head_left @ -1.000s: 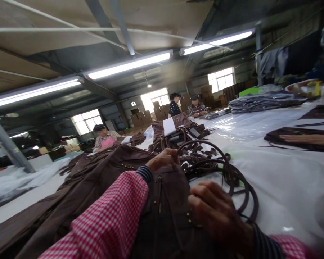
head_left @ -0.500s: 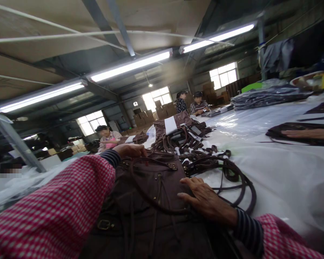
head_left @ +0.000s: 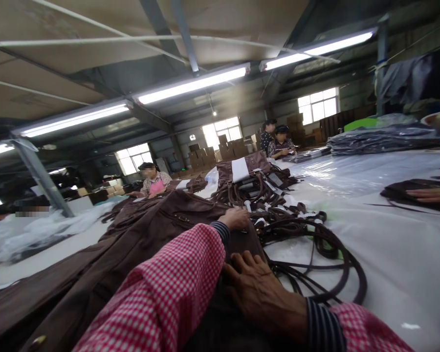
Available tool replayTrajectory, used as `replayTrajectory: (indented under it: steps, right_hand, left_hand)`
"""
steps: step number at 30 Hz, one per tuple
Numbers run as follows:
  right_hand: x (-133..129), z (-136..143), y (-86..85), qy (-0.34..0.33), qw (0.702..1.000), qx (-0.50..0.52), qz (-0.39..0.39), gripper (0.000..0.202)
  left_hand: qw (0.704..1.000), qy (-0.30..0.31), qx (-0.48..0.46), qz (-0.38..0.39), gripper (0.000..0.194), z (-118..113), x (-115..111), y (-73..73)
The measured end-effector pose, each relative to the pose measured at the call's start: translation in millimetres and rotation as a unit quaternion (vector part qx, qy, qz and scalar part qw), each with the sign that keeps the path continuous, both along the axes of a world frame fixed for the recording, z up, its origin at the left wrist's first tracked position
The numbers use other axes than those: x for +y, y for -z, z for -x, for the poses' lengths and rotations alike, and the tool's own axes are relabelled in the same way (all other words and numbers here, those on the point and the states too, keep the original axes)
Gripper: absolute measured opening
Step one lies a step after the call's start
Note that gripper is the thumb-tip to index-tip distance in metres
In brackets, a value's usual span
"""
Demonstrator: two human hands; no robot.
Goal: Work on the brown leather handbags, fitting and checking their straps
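A large dark brown handbag [head_left: 91, 259] lies spread across the table in front of me, with a short line of metal hardware near its top. My left hand [head_left: 236, 218] is closed at the upper right of the brown material, its fingers curled down and partly hidden. Just below it, my right hand [head_left: 260, 286] rests on dark brown material with its fingers spread. Looped brown bag handles [head_left: 346, 259] lie beside my right hand on the white covering. My left sleeve hides the middle of the bag.
Behind my hands is a pile of brown bags [head_left: 260, 164] with white wraps and tangled straps. Plastic-wrapped stacks [head_left: 385, 139] stand at the back right. Another person's hand [head_left: 432, 195] rests on a dark piece at the right edge. Several people work farther back.
My left hand has moved right, from the bag's top edge to near my right hand. The bag's front with its buckle, handle and zip no longer shows; brown material now spreads to the left.
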State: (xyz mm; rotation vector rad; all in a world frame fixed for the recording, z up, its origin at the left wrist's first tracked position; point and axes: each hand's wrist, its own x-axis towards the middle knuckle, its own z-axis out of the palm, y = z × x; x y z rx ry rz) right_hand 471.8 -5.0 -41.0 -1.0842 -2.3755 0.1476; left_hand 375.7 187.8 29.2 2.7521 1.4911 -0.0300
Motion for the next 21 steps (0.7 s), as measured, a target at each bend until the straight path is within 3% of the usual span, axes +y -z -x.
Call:
replayTrajectory:
  steps: [3, 6, 11, 14, 17, 19, 21]
  right_hand:
    - [2, 0, 7.3, 0.003, 1.000, -0.002, 0.019, 0.051]
    - [2, 2, 8.3, -0.009, 0.999, -0.007, 0.042, 0.056]
    - [11, -13, -23.2, -0.070, 0.990, -0.010, 0.126, 0.052]
    - [44, -35, -43.0, -0.140, 0.976, 0.037, 0.161, 0.022]
    - [102, -55, -49.0, -0.004, 0.994, 0.051, 0.093, 0.018]
    - [143, -61, -47.1, 0.087, 0.996, -0.022, 0.024, 0.021]
    - [179, -59, -41.2, 0.135, 0.983, -0.121, -0.024, 0.022]
  left_hand:
    - [0.999, -0.032, 0.023, -0.036, 0.027, 2, 9, 19.1]
    - [0.996, -0.046, 0.022, -0.072, 0.030, 1, 21, 27.5]
    - [0.994, -0.092, 0.007, -0.064, 0.029, 2, 39, 35.8]
    - [0.991, -0.120, -0.019, -0.056, 0.031, 9, 43, 38.3]
    - [0.987, -0.138, -0.051, -0.057, 0.036, 15, 41, 38.9]
    - [0.986, -0.136, -0.069, -0.067, 0.034, 16, 38, 39.1]
    - [0.987, -0.122, -0.079, -0.071, 0.032, 16, 35, 39.6]
